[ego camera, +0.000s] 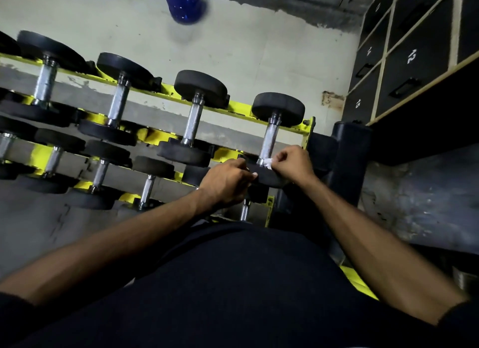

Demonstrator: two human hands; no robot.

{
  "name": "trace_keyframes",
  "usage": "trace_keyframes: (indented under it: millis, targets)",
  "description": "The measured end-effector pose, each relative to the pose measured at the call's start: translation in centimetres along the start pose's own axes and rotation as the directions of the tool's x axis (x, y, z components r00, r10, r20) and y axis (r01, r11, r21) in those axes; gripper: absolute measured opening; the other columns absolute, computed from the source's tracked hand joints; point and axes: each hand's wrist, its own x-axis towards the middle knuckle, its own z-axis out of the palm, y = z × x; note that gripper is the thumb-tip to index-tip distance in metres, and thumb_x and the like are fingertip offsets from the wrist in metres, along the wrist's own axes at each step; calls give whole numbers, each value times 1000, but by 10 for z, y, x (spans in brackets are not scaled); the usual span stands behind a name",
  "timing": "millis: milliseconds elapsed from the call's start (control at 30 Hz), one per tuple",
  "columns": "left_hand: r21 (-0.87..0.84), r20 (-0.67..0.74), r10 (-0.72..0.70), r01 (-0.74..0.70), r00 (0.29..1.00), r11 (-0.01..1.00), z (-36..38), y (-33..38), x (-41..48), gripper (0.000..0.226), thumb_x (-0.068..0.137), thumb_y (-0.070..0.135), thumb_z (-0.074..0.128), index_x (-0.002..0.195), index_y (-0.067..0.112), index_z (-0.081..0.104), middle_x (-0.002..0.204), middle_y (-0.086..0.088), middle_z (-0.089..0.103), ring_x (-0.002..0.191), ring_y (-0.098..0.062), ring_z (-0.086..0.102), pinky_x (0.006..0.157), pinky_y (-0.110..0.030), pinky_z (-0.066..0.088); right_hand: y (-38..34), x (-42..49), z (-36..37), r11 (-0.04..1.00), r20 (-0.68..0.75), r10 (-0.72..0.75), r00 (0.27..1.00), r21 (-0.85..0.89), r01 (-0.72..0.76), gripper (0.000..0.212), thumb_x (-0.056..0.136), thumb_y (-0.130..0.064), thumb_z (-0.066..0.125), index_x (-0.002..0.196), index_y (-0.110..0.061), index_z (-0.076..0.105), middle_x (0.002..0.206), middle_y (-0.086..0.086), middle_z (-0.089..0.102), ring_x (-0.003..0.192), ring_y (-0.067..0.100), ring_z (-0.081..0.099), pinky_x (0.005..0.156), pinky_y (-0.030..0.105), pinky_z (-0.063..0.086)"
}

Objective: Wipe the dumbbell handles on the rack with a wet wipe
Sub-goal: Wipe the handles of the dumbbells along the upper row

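Dark-clothed torso (233,283) is filling the bottom of the view, both forearms reaching out to the rightmost dumbbell (278,109) on the top tier of the yellow rack (309,128); hands are working close together but not touching. Left hand (225,184) is curling its fingers onto the near head (272,179), likely bracing the weight so it is not rolling in its cradle; right hand (293,163) is pinching the small white wet wipe (268,163) against the near end of the chrome handle (270,137), where bar meets head. Wipe is sitting low on the bar, so most of the handle is probably awaiting cleaning; other dumbbells (193,119) are lying leftward along the tier, no wipe on them. Numbered lockers (414,62) are standing to the right.
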Motion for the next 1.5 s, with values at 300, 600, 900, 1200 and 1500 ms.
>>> trace_keyframes:
  millis: [300,600,900,1200,1500]
  targets:
    - [-30,25,-23,23,999,999,-7,-2,7,25,95,43,56,102,30,77,94,4,59,80,-21,62,57,-35,52,1,19,12,848,343,270,900,357,-391,23,84,7,58,83,-10,75,88,6,71,75,15,61,64,26,52]
    - [-1,36,39,-39,999,999,-8,-5,14,21,88,41,70,96,23,77,88,-1,59,82,-25,60,59,-39,53,10,14,-10,801,455,230,860,414,-433,25,85,-7,73,110,-7,73,97,-1,73,79,6,61,58,15,45]
    - [33,-56,61,-59,997,998,-6,-3,11,15,88,34,74,89,20,78,83,-3,61,76,-24,61,54,-30,47,2,1,-18,960,162,-172,972,249,129,20,75,-15,84,94,-12,78,85,-4,73,79,9,69,71,24,58]
    - [12,-8,5,-5,1000,1000,-8,-2,14,15,79,32,81,87,19,78,81,-4,61,78,-27,61,55,-33,49,-22,16,1,953,-157,-300,941,-17,301,14,79,-18,79,93,-14,79,90,2,70,77,12,63,71,26,53]
    - [35,-35,3,-2,999,999,0,-1,12,8,78,30,81,81,23,77,78,-2,61,75,-26,61,51,-30,45,-21,32,-22,891,-32,-441,897,-139,433,15,81,-11,70,96,-11,73,96,6,68,86,21,61,74,33,52]
